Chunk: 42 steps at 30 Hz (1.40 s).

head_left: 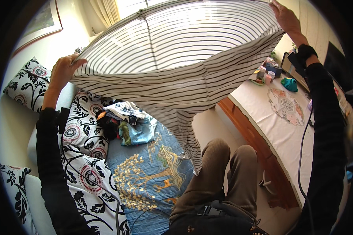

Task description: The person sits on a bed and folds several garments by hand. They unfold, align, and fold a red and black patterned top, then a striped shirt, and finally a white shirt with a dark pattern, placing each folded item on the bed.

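Between my raised hands stretches a thin white cloth garment with dark stripes, light from the window showing through it. My left hand pinches one edge of it at the upper left, thumb on top. At the upper right, the opposite edge is gripped by my right hand. The striped fabric sags in the middle, and a narrow gathered end hangs down to my knee. What kind of garment it is, I cannot tell.
On my left, a sofa seat with a blue quilted cover bears a pile of crumpled clothes beside patterned cushions. A wooden table with a white cloth stands at right, holding jars and a teal bundle. Cables run along both arms.
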Each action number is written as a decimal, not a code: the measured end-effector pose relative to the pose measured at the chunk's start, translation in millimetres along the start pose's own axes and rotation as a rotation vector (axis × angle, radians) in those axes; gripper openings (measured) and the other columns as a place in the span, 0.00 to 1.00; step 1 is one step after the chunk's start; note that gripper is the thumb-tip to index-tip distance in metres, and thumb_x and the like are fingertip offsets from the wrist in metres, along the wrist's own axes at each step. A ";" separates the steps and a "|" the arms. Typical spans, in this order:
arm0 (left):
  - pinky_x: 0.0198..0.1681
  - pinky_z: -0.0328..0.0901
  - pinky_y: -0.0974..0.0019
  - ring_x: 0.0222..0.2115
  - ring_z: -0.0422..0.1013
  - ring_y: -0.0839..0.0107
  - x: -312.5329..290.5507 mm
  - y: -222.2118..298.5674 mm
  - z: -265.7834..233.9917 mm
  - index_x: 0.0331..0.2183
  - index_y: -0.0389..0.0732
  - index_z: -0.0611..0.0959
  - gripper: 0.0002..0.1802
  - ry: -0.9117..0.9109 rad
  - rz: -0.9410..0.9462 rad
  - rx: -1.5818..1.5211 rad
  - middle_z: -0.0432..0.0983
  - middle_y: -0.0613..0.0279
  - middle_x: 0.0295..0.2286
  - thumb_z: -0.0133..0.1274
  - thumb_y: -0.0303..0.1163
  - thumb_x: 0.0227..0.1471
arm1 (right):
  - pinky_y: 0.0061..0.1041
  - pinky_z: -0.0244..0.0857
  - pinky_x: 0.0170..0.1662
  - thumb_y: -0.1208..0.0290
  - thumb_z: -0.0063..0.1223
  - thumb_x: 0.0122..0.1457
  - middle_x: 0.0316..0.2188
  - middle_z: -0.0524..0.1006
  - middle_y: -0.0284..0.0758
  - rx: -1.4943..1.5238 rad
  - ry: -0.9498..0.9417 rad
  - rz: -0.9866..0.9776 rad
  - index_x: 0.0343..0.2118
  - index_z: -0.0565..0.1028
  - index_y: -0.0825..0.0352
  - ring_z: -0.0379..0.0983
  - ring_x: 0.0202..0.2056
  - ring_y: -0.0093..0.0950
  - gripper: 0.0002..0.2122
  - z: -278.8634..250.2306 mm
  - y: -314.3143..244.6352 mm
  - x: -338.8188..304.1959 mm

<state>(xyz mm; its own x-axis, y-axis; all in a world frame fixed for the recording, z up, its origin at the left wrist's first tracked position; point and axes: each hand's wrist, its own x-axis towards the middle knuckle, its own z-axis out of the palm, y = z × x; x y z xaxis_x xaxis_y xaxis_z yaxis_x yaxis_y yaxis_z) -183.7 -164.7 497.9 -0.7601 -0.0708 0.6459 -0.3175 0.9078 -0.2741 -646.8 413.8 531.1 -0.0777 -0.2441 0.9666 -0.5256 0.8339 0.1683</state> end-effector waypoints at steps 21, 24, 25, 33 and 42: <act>0.28 0.63 0.77 0.25 0.68 0.83 52.2 -13.5 30.3 0.44 0.34 0.85 0.14 0.472 -0.487 -0.998 0.77 0.70 0.27 0.59 0.32 0.59 | 0.22 0.68 0.24 0.65 0.45 0.67 0.19 0.77 0.35 0.780 -0.597 0.542 0.30 0.73 0.68 0.72 0.19 0.20 0.13 -23.3 5.0 -144.6; 0.36 0.68 0.74 0.33 0.74 0.78 57.6 54.8 2.1 0.45 0.34 0.85 0.17 0.327 -0.413 -1.061 0.81 0.65 0.33 0.58 0.36 0.59 | 0.20 0.71 0.23 0.68 0.44 0.66 0.21 0.80 0.35 0.854 -1.194 0.486 0.27 0.76 0.66 0.76 0.20 0.22 0.13 -66.1 0.3 -184.4; 0.39 0.69 0.74 0.35 0.76 0.77 58.0 77.2 -3.3 0.48 0.34 0.83 0.18 0.197 -0.395 -1.078 0.82 0.64 0.36 0.55 0.36 0.62 | 0.20 0.72 0.24 0.68 0.44 0.65 0.22 0.80 0.34 0.792 -1.350 0.504 0.27 0.76 0.67 0.77 0.20 0.22 0.12 -76.7 -9.1 -203.7; 0.29 0.68 0.76 0.21 0.72 0.83 62.9 272.1 30.1 0.48 0.37 0.84 0.17 -0.266 -0.030 -1.141 0.80 0.71 0.24 0.50 0.36 0.65 | 0.39 0.61 0.64 0.54 0.76 0.46 0.66 0.63 0.41 1.393 -1.174 0.201 0.72 0.53 0.54 0.62 0.62 0.33 0.52 -110.2 -190.8 -258.8; 0.29 0.60 0.65 0.21 0.65 0.73 27.0 220.9 28.4 0.31 0.35 0.84 0.14 -0.310 0.254 -0.481 0.71 0.63 0.17 0.68 0.35 0.46 | 0.43 0.75 0.43 0.68 0.50 0.64 0.34 0.82 0.48 0.722 -0.647 0.349 0.53 0.77 0.66 0.81 0.38 0.45 0.16 -42.1 -249.0 -254.2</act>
<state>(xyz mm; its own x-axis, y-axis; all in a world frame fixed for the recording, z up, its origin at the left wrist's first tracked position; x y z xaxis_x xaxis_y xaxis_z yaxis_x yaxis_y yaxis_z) -290.5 22.2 434.5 -0.9305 0.1209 0.3457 0.1311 0.9914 0.0061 -460.5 289.0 251.7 -0.6529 -0.4430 0.6144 -0.7532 0.4655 -0.4648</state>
